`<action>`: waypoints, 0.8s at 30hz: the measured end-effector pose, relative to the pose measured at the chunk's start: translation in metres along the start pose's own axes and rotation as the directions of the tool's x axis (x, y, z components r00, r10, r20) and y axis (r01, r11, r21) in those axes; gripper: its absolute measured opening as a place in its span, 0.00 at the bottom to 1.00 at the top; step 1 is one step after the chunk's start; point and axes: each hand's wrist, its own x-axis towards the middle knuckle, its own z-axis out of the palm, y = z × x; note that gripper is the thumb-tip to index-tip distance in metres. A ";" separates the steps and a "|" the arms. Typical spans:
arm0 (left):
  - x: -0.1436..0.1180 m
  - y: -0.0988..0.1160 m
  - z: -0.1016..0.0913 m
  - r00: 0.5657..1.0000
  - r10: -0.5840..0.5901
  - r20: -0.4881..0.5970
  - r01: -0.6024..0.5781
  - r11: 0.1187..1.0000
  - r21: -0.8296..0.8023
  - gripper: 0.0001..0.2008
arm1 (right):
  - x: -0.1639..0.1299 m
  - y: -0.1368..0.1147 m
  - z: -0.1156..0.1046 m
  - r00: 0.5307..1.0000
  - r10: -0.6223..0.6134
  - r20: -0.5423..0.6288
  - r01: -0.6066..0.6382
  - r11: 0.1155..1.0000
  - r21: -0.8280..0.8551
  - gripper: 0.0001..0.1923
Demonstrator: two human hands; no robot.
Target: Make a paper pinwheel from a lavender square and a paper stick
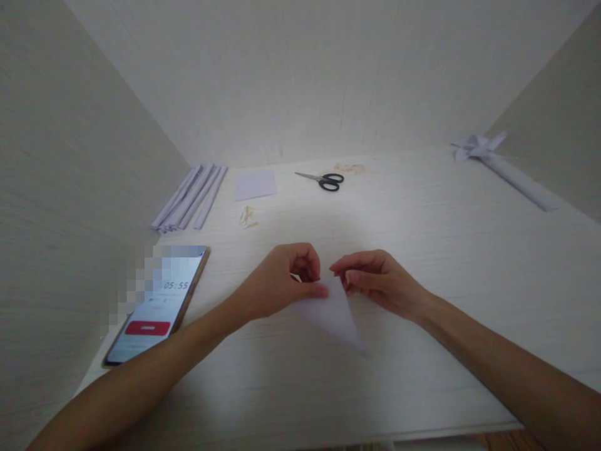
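Observation:
My left hand (291,282) is closed in a pinch on a white folded sheet of paper (335,316), with the thumb lying across its upper part. The sheet tapers to a point toward the lower right, over the table. At the upper right edge of the paper is my right hand (382,282), its thumb and forefinger parted and curved. Some of its fingertips are beside or behind the paper; whether they touch it I cannot tell.
Several rolled paper tubes (192,197) lie back left, beside a flat paper square (256,185) and small yellowish bits (248,217). Black-handled scissors (323,180) rest near the back wall. A phone (159,304) is at left. Back right lies a paper tube with a folded paper flower (474,149).

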 end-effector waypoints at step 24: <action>-0.005 0.011 0.008 0.939 -0.269 0.216 0.323 0.906 -0.272 0.09 | -0.001 0.007 -0.001 0.954 -0.046 0.297 -0.005 0.986 0.167 0.07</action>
